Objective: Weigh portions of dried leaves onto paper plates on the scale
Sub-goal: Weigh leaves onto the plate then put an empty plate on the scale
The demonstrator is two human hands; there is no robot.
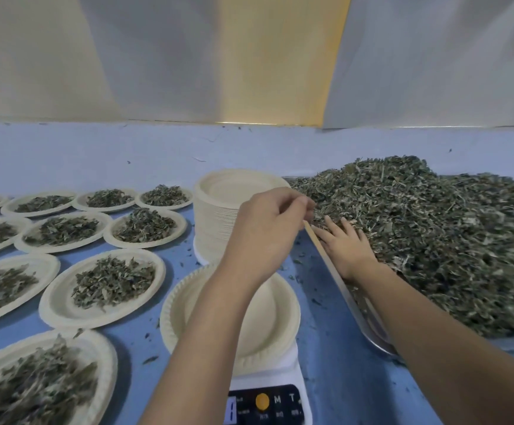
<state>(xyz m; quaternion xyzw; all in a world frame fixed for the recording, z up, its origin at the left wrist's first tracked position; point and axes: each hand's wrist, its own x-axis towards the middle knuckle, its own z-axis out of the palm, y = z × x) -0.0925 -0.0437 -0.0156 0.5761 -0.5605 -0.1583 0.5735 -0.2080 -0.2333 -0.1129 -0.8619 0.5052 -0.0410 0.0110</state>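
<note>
Progress: filled plates (53,302) lying left of fingers; scale (268,403) plate (275,317) awaiting leaves (433,240); right hand (346,243) fingers pressing flat on leaves; left hand (264,231) fingers curling, grasp unclear.

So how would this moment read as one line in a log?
plate on scale: empty | left hand: curled at edge of dried leaves, hold unclear | right hand: flat on dried leaves

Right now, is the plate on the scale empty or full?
Empty: the visible bottom of the paper plate on the scale is bare.
</note>
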